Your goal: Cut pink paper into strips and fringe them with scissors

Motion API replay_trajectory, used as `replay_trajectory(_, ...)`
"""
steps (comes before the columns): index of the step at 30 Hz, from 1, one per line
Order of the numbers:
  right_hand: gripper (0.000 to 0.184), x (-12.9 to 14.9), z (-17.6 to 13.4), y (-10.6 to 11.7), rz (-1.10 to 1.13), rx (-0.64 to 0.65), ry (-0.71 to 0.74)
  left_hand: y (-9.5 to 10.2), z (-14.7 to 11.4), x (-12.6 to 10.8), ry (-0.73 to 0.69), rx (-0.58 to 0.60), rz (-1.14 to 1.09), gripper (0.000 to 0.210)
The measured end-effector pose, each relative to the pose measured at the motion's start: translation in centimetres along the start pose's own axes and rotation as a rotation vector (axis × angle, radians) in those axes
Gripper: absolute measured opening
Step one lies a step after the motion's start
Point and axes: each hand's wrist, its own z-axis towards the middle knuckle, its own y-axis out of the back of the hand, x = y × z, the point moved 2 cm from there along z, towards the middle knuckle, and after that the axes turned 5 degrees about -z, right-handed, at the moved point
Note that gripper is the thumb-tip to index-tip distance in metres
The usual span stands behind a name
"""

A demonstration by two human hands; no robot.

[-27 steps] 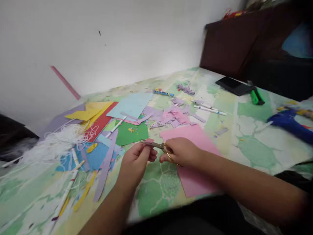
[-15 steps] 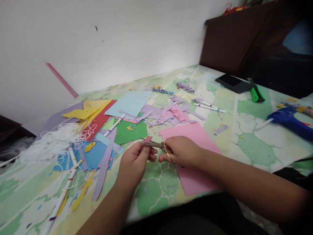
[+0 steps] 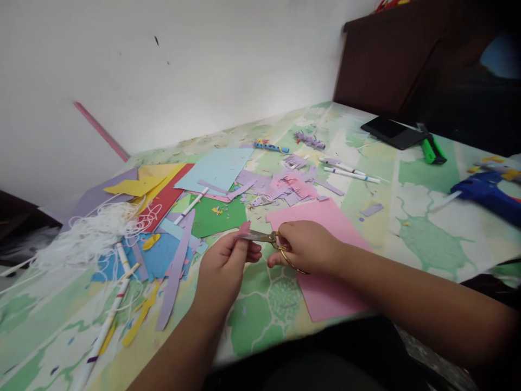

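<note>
At the far left from where I stand, a loose heap of white string [image 3: 95, 233] spills beside yellow paper [image 3: 136, 187] and a red sheet [image 3: 165, 203]. Nearer the edge, a long lilac strip [image 3: 175, 288] slants across the patterned tablecloth [image 3: 250, 331], and a green sheet [image 3: 223, 218] lies just beyond the hands. The left hand [image 3: 223, 263] is closed in a pinch, thumb against fingers, and has hold of a pink scrap [image 3: 245, 226]. Only a small end of it stands up above the thumb, flat and plain pink, its outline a little uneven; the rest is hidden in the grip. It is held up in front of the person, over the table. The scissors [image 3: 264, 237] meet it from the right, slim dull-metal blades reaching the fingertips, with a brassy pivot and thin golden loops; how far apart the blades stand I can't tell. The right hand [image 3: 311, 247] is curled round those loops, its thumb standing off from the other fingers. Under that hand and forearm lies a larger pink sheet [image 3: 325, 298], smooth and straight-edged along the near side. Farther right are banded white sticks [image 3: 352, 175] and a blue tool [image 3: 486, 194].
</note>
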Motion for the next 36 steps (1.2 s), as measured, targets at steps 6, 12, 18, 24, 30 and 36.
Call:
replay_trajectory(6, 0.053, 0.2, -0.2, 0.0, -0.011, 0.01, 0.039, 0.0, -0.1, 0.0, -0.009, 0.02, 0.04, 0.019)
replay_trajectory(12, 0.054, 0.2, -0.2, -0.1, 0.004, 0.037, 0.05, 0.1, -0.3, -0.2, -0.027, 0.044, 0.072, 0.018)
replay_trajectory(18, 0.053, -0.1, -0.2, 0.1, -0.01, 0.02, 0.032, 0.2, -0.3, -0.2, 0.009, 0.062, 0.025, 0.018)
replay_trajectory(24, 0.052, -0.2, -0.2, 0.0, -0.035, 0.045, 0.028, 0.0, -0.2, 0.4, 0.097, 0.096, -0.12, 0.015)
replay_trajectory(30, 0.054, -0.1, -0.1, -0.1, -0.039, 0.061, 0.029, 0.1, -0.2, 0.7, 0.131, 0.093, -0.104, 0.017)
replay_trajectory(36, 0.052, 0.0, -0.1, -0.2, -0.018, 0.087, 0.035, 0.0, -0.2, 0.4, 0.164, 0.087, -0.097, 0.018)
